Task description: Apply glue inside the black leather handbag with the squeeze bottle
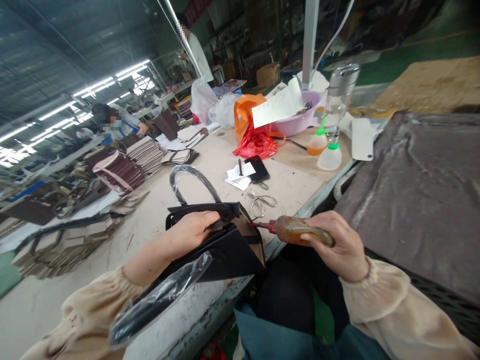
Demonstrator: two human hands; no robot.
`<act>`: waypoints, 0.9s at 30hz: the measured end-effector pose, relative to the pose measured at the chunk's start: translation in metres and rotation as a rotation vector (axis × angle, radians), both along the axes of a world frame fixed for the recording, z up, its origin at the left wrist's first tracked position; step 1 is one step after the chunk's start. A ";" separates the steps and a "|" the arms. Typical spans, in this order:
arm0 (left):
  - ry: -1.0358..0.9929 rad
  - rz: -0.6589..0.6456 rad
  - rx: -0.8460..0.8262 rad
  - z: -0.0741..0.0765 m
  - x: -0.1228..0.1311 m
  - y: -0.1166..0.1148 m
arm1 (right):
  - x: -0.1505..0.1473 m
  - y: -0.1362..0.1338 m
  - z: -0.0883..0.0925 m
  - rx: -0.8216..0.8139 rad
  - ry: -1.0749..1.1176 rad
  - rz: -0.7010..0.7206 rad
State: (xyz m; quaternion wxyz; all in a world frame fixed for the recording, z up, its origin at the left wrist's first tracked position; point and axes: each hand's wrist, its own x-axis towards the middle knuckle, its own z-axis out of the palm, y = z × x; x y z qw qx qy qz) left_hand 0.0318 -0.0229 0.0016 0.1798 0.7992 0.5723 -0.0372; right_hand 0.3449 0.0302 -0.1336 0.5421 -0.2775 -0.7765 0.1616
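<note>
Handbag (230, 255), just one, sits at the near edge of the counter (294, 184), left grip (193, 229) clamped on its top, right grip (339, 244) wrapped round one amber bottle (294, 230). Past that: one pair of scissors (258, 198), one phone (260, 171), two green-capped bottles (330, 158).

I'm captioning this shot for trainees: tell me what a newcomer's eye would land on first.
Probably the black handbag in the foreground, gripped by the left hand, while the right hand holds an amber bottle, its red nozzle pointed at the handbag's side. Beyond, a glossy red plastic bag stands out on the table, near the lilac basin.
</note>
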 end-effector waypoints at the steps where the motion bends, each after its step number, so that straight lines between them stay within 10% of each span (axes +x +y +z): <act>1: 0.001 0.005 -0.002 0.001 0.001 0.000 | -0.001 0.001 0.003 0.006 0.010 -0.005; 16: -0.027 0.021 -0.008 0.002 0.003 0.000 | -0.010 0.006 0.033 0.037 0.153 -0.045; 27: -0.017 0.015 -0.002 0.001 0.002 0.002 | 0.001 -0.001 0.020 0.007 0.080 -0.014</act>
